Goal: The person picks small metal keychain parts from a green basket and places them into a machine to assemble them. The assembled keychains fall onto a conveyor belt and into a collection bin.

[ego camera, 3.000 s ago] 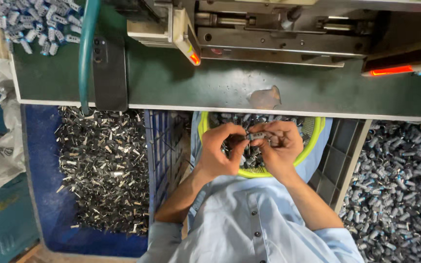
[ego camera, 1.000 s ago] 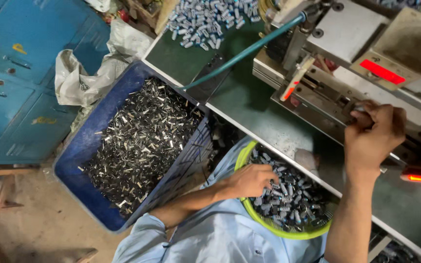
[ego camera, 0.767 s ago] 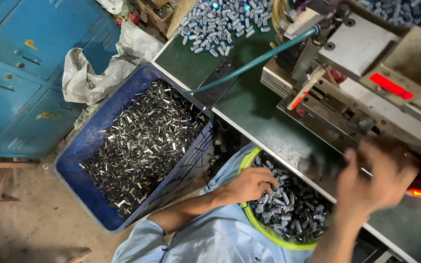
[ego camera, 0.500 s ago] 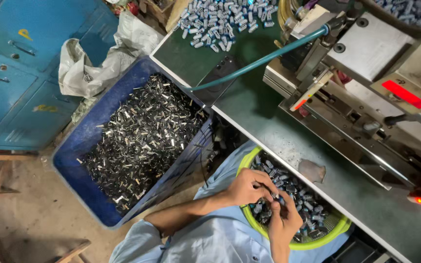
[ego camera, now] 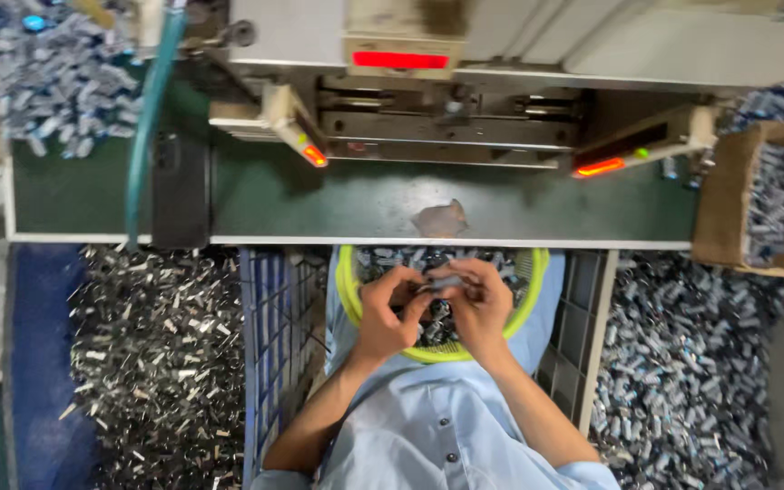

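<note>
Hard to see: the small grey metal piece (ego camera: 435, 283) pinched between both hands is blurred.
Left hand (ego camera: 390, 308): fingertips grasping it, centre frame.
Right hand (ego camera: 475, 304): likewise gripping.
Beneath: round yellow-green plastic basket (ego camera: 348, 292) of grey parts.

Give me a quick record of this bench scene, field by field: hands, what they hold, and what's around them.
left hand: over the yellow-green basket, fingers on small metal parts
right hand: meets the left, pinching the same parts
basket contents: small grey metal pieces
bench: green worktop under a machine with red lights
left side: blue crate of shiny metal pieces
right side: cardboard box of grey parts
</note>
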Demonstrator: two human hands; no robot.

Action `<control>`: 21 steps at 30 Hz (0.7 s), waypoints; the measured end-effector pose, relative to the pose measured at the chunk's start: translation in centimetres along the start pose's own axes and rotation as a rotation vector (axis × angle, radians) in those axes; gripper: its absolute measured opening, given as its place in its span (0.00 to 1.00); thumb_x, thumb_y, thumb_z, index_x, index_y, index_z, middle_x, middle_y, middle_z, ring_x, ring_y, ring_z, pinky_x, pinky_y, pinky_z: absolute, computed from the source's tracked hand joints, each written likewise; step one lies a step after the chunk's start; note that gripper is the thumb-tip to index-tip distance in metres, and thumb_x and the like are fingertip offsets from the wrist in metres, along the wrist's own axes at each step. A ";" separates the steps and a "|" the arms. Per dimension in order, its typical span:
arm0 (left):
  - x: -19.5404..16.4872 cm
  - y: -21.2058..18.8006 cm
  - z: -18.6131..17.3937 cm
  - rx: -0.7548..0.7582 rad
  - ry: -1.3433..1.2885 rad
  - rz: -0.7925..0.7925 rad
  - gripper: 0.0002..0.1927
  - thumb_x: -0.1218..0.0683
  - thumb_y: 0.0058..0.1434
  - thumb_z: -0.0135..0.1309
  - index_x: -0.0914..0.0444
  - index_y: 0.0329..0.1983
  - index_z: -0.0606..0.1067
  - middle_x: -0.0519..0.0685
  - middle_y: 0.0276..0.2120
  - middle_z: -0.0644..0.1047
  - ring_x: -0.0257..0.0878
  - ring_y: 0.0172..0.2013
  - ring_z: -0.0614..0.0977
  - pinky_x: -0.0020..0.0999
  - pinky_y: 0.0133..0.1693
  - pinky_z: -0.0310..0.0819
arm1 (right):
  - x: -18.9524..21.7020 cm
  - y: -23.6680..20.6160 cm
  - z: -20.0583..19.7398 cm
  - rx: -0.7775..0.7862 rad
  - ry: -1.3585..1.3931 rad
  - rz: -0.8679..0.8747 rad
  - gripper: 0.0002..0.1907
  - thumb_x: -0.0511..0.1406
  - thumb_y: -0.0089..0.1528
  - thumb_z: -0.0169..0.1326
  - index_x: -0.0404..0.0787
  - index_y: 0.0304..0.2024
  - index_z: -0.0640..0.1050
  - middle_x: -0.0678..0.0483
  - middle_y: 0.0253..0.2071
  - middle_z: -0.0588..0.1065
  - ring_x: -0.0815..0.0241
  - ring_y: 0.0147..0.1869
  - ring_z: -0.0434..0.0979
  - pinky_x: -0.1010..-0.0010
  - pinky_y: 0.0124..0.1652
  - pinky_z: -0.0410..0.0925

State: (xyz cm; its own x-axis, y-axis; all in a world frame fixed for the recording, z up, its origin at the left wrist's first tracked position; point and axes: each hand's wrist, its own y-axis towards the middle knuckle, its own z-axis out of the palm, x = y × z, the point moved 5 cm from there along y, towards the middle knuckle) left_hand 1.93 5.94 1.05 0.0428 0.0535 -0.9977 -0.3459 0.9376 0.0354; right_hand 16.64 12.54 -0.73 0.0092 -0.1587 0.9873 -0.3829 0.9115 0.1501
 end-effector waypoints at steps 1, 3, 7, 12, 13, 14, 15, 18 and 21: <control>-0.2 0.0 -0.2 -0.010 0.072 0.032 0.06 0.63 0.62 0.59 0.66 0.39 0.73 0.48 0.25 0.78 0.32 0.23 0.80 0.28 0.26 0.72 | -0.7 -0.1 0.2 -0.013 0.149 0.095 0.20 0.15 0.60 0.50 0.34 0.53 0.70 0.42 0.47 0.80 0.59 0.46 0.80 0.75 0.43 0.74; -0.7 0.1 -0.5 -0.055 0.229 0.105 0.06 0.63 0.58 0.60 0.67 0.34 0.74 0.49 0.19 0.73 0.34 0.18 0.72 0.31 0.22 0.62 | -0.3 -0.1 0.6 0.048 0.106 -0.072 0.18 0.15 0.62 0.49 0.34 0.50 0.68 0.40 0.49 0.79 0.59 0.45 0.83 0.74 0.43 0.77; -1.1 0.9 -0.8 -0.039 0.242 0.216 0.05 0.62 0.58 0.58 0.66 0.36 0.73 0.50 0.24 0.74 0.34 0.23 0.77 0.30 0.26 0.67 | -0.3 0.3 0.5 0.093 -0.206 -0.322 0.18 0.18 0.58 0.57 0.34 0.43 0.65 0.41 0.45 0.80 0.58 0.45 0.84 0.72 0.41 0.78; 1.4 0.2 -1.8 -0.023 0.157 -0.029 0.05 0.61 0.58 0.59 0.65 0.31 0.74 0.47 0.20 0.76 0.32 0.20 0.78 0.28 0.24 0.67 | -1.1 2.8 -2.0 -0.076 0.108 -0.012 0.14 0.15 0.62 0.50 0.34 0.42 0.68 0.39 0.44 0.82 0.61 0.38 0.81 0.71 0.37 0.75; 1.5 0.3 -2.1 0.017 0.089 0.038 0.06 0.61 0.60 0.60 0.65 0.31 0.74 0.48 0.25 0.76 0.33 0.25 0.78 0.29 0.29 0.67 | -0.2 3.6 -2.4 -0.113 0.141 -0.034 0.14 0.15 0.63 0.49 0.34 0.43 0.67 0.39 0.46 0.81 0.61 0.40 0.80 0.71 0.40 0.75; 1.5 0.3 -2.4 0.061 0.019 0.106 0.07 0.61 0.62 0.61 0.65 0.31 0.74 0.49 0.29 0.77 0.35 0.30 0.78 0.30 0.33 0.68 | 1.2 4.9 -2.6 -0.096 0.003 -0.140 0.14 0.15 0.63 0.49 0.35 0.41 0.66 0.41 0.44 0.81 0.61 0.40 0.82 0.73 0.35 0.76; 1.5 0.1 -2.2 0.108 -0.052 0.170 0.08 0.61 0.65 0.61 0.65 0.32 0.73 0.50 0.34 0.78 0.36 0.35 0.77 0.31 0.38 0.68 | 2.7 6.5 -2.7 -0.081 -0.136 -0.242 0.15 0.15 0.62 0.49 0.36 0.40 0.64 0.42 0.42 0.82 0.61 0.39 0.85 0.75 0.31 0.77; 1.8 0.3 -2.0 0.119 0.054 0.138 0.10 0.61 0.60 0.67 0.65 0.32 0.75 0.47 0.27 0.74 0.34 0.29 0.73 0.29 0.34 0.65 | 7.0 11.4 -2.0 -0.122 -0.401 -0.590 0.16 0.16 0.59 0.57 0.34 0.43 0.70 0.44 0.40 0.80 0.56 0.42 0.85 0.69 0.36 0.77; 1.4 0.2 -1.7 0.074 0.082 0.033 0.13 0.62 0.56 0.66 0.65 0.34 0.71 0.49 0.29 0.72 0.37 0.24 0.69 0.30 0.28 0.63 | 8.5 16.8 -0.4 -0.078 -0.423 -0.586 0.18 0.15 0.52 0.50 0.32 0.43 0.74 0.41 0.42 0.76 0.55 0.44 0.84 0.67 0.36 0.78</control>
State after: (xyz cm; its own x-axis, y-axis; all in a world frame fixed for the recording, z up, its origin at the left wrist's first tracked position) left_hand 0.28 5.65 -0.40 -0.0454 0.0591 -0.9972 -0.2754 0.9588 0.0693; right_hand 10.71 26.63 10.22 -0.1714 -0.7478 0.6415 -0.3576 0.6539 0.6667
